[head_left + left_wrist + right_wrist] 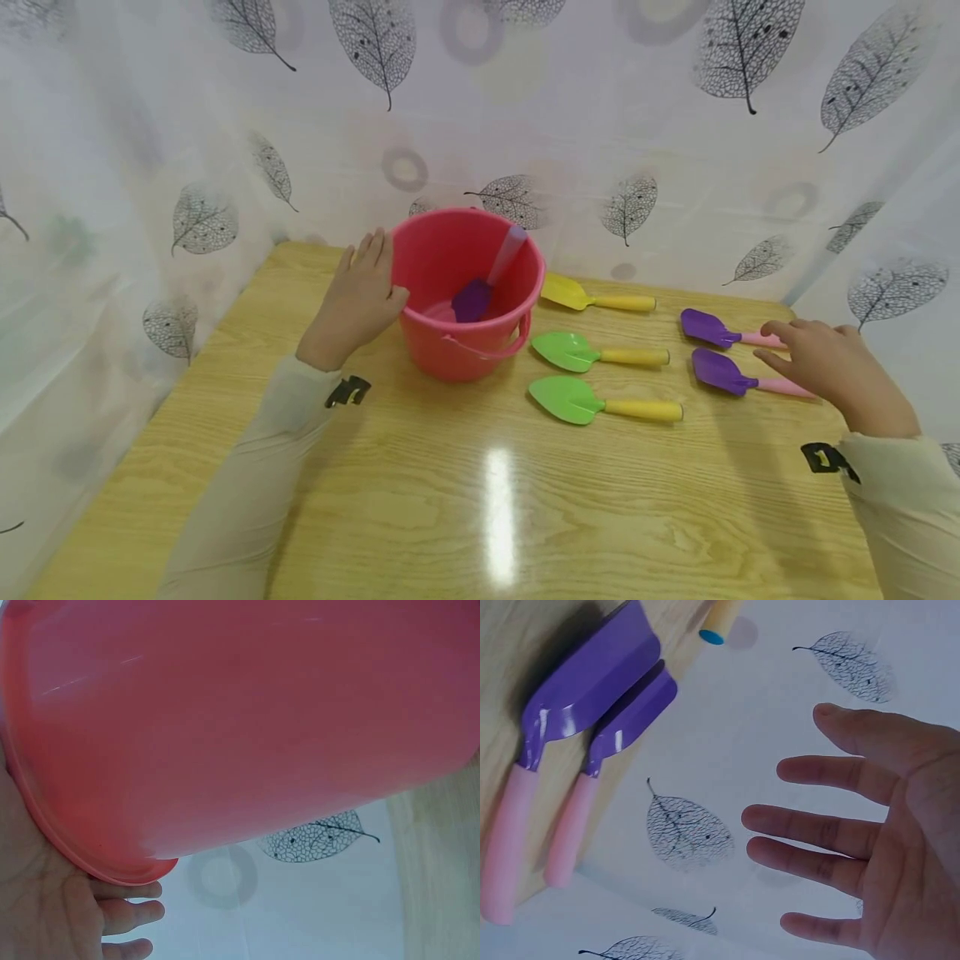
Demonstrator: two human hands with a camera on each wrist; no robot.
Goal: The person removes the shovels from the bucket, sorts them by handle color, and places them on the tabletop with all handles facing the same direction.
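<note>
A pink bucket stands on the table, holding a purple shovel that leans on its inner wall. My left hand lies along the left side of the rim, its fingers straight; the left wrist view shows the palm against the rim. Over the handles of two purple shovels with pink grips hovers my right hand. In the right wrist view its fingers are spread and hold nothing, apart from the nearer shovel.
Right of the bucket lie two green trowels with yellow handles and, behind them, a yellow trowel. A leaf-printed curtain hangs along the back and sides of the wooden table.
</note>
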